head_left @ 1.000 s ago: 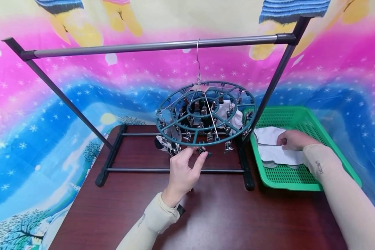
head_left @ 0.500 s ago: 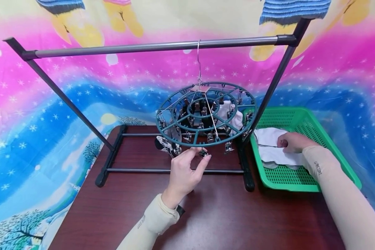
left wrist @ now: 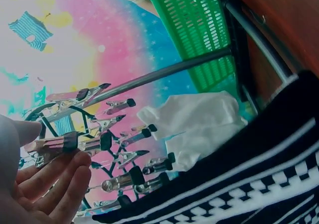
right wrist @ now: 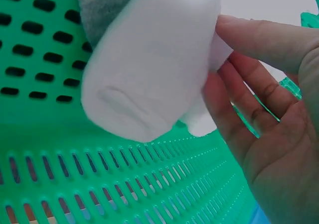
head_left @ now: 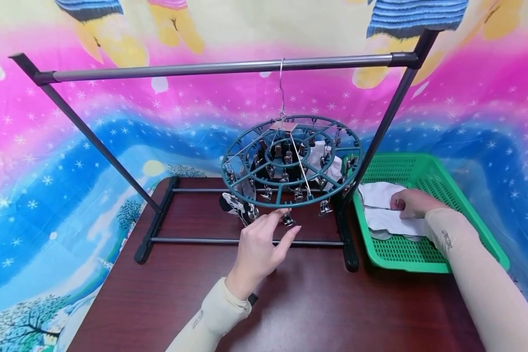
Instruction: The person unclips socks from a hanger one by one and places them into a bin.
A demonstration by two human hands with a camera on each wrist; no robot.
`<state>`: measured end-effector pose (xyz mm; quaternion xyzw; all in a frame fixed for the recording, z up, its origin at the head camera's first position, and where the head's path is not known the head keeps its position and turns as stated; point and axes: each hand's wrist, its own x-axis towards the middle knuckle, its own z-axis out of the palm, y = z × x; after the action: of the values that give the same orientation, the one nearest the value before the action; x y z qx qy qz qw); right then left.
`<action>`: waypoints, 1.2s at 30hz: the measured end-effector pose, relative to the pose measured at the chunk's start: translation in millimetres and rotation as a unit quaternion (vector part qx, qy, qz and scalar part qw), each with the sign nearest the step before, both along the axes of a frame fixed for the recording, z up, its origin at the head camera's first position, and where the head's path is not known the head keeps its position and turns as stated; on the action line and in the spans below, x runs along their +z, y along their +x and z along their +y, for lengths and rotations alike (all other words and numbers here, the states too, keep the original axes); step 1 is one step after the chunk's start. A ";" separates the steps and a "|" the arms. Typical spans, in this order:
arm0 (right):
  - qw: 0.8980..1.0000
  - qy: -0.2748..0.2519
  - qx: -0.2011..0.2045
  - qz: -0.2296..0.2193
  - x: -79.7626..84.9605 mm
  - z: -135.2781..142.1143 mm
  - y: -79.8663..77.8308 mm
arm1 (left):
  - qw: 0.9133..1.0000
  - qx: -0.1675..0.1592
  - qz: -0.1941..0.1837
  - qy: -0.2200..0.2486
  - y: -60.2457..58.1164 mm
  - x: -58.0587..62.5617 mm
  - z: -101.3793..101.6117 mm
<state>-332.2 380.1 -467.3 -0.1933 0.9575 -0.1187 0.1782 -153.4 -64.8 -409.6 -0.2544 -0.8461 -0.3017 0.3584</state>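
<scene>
My left hand point(head_left: 257, 247) is at the near edge of a round green clip hanger point(head_left: 264, 202), thumb and forefinger spread apart on either side of a metal clip point(head_left: 288, 219). In the left wrist view, the fingers lie just under a clip point(left wrist: 55, 143) and hold no sock. Inside the green basket point(head_left: 391, 168), my right hand point(head_left: 418, 203) pinches the edge of a white sock point(right wrist: 149, 64) between thumb and fingers. More white socks point(head_left: 380, 193) lie beside it, and a grey one point(right wrist: 102, 12) shows beneath.
The hanger hangs by its hook from the bar point(head_left: 167, 70) of a black-and-grey rack on a dark red table point(head_left: 317, 303). Clipped to it are white socks point(left wrist: 199, 119) and a black-and-white patterned sock point(left wrist: 234, 169), among several clips. The basket stands beside the rack's right foot point(head_left: 351, 254).
My left thumb and forefinger have opened away from the clip, which now hangs between them. The right hand has stayed at the white sock in the basket.
</scene>
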 end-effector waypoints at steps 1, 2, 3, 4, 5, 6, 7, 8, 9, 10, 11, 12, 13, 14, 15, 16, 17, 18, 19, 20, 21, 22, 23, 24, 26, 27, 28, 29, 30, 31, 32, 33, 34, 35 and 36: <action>1.000 -0.001 0.000 -0.002 -0.7 0.3 0.1 | 1.000 0.008 0.009 -0.008 0.6 -0.5 0.2; 1.000 -0.003 -0.001 -0.005 -1.2 0.6 -0.1 | 1.000 0.016 0.021 -0.012 1.2 -0.8 0.2; 1.000 -0.005 -0.002 -0.007 -1.7 0.9 -0.4 | 0.999 0.026 0.034 -0.012 1.8 -0.7 0.1; 1.000 -0.005 -0.002 -0.008 -1.9 1.0 -0.9 | 0.998 0.033 0.050 -0.005 2.4 -0.1 -0.2; 1.000 -0.007 -0.003 -0.010 -1.6 1.0 -1.3 | 0.997 0.040 0.069 0.006 3.2 1.1 -0.8; 1.000 -0.006 -0.004 -0.010 -1.1 1.1 -1.8 | 0.995 0.044 0.091 0.020 3.8 2.6 -2.0; 1.000 -0.007 -0.006 -0.011 -0.3 0.9 -1.5 | 0.992 0.046 0.115 0.037 4.5 5.0 -4.0; 1.000 -0.008 -0.008 -0.012 0.5 0.7 -1.3 | 0.987 0.048 0.141 0.054 4.6 7.8 -6.8; 1.000 -0.008 -0.009 -0.011 1.5 0.5 -1.0 | 0.982 0.048 0.167 0.070 4.0 11.0 -10.1; 1.000 -0.008 -0.012 -0.013 2.5 0.4 -0.6 | 0.977 0.051 0.192 0.081 2.5 13.9 -14.2; 1.000 -0.008 -0.015 -0.015 3.4 0.2 -0.1 | 0.972 0.056 0.210 0.089 0.5 17.0 -19.1; 1.000 -0.007 -0.017 -0.017 4.2 0.0 0.3 | 0.969 0.061 0.220 0.093 -2.1 20.0 -24.6; 1.000 -0.007 -0.019 -0.020 5.1 -0.3 0.7 | 0.968 0.066 0.221 0.095 -5.6 22.6 -30.8; 1.000 -0.006 -0.020 -0.023 5.6 -0.5 1.1 | 0.970 0.072 0.214 0.093 -9.6 24.9 -37.4; 0.999 -0.006 -0.022 -0.026 6.1 -0.5 1.4 | 0.974 0.074 0.196 0.091 -13.7 27.3 -44.2; 0.999 -0.005 -0.023 -0.029 6.5 -0.5 1.7 | 0.978 0.077 0.172 0.087 -17.8 29.0 -51.0; 0.999 -0.005 -0.023 -0.032 7.0 -0.5 2.1 | 0.983 0.078 0.145 0.082 -21.6 30.5 -57.5; 0.999 -0.005 -0.024 -0.036 7.5 -0.5 2.6 | 0.987 0.078 0.119 0.075 -25.3 31.3 -63.7; 0.999 -0.007 -0.026 -0.041 8.2 -0.6 3.4 | 0.990 0.079 0.096 0.068 -28.6 31.9 -69.2; 0.999 -0.009 -0.029 -0.045 9.2 -0.6 4.3 | 0.992 0.081 0.078 0.061 -31.2 32.2 -74.0; 0.998 -0.013 -0.027 -0.049 10.7 -0.9 5.3 | 0.993 0.082 0.065 0.053 -33.4 32.1 -78.0; 0.998 -0.015 -0.026 -0.053 13.2 -1.6 6.5 | 0.994 0.084 0.057 0.046 -35.0 31.8 -81.4; 0.998 -0.019 -0.024 -0.053 16.1 -2.7 8.1 | 0.994 0.085 0.053 0.040 -36.2 31.5 -84.0; 0.998 -0.021 -0.022 -0.049 19.6 -4.1 10.1 | 0.994 0.086 0.052 0.035 -37.2 31.0 -85.9; 0.999 -0.030 -0.010 -0.030 29.1 -8.3 14.3 | 0.994 0.086 0.055 0.027 -38.0 30.5 -87.8; 0.999 -0.036 -0.006 -0.017 35.2 -11.6 17.0 | 0.994 0.084 0.058 0.024 -38.1 30.3 -88.1; 0.999 -0.040 -0.008 -0.005 41.5 -15.4 20.3 | 0.995 0.082 0.060 0.022 -37.9 30.3 -88.0; 0.999 -0.046 -0.009 0.011 48.1 -19.6 24.2 | 0.995 0.079 0.063 0.020 -37.7 30.2 -87.7; 0.998 -0.055 -0.011 0.023 54.9 -24.4 29.0 | 0.995 0.074 0.067 0.020 -37.1 30.0 -87.2; 0.997 -0.067 -0.012 0.033 61.9 -29.8 34.4 | 0.995 0.070 0.070 0.019 -36.4 30.0 -86.8; 0.996 -0.080 -0.014 0.043 68.6 -35.7 40.8 | 0.995 0.066 0.073 0.018 -35.8 29.9 -86.4; 0.994 -0.092 -0.013 0.052 75.0 -42.1 48.4 | 0.995 0.061 0.077 0.018 -35.1 29.6 -85.9; 0.992 -0.107 -0.006 0.064 79.6 -48.3 55.9 | 0.995 0.056 0.080 0.018 -34.3 29.5 -85.4; 0.990 -0.119 0.004 0.076 84.2 -54.9 64.4 | 0.995 0.051 0.084 0.018 -33.5 29.5 -84.8; 0.987 -0.132 0.020 0.091 87.4 -61.7 72.5 | 0.995 0.046 0.088 0.020 -32.6 29.4 -84.2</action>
<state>-259.7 318.4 -379.9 -0.2447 0.9414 -0.2228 0.0655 -186.0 -149.0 -380.2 -0.2340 -0.8157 -0.2783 0.4500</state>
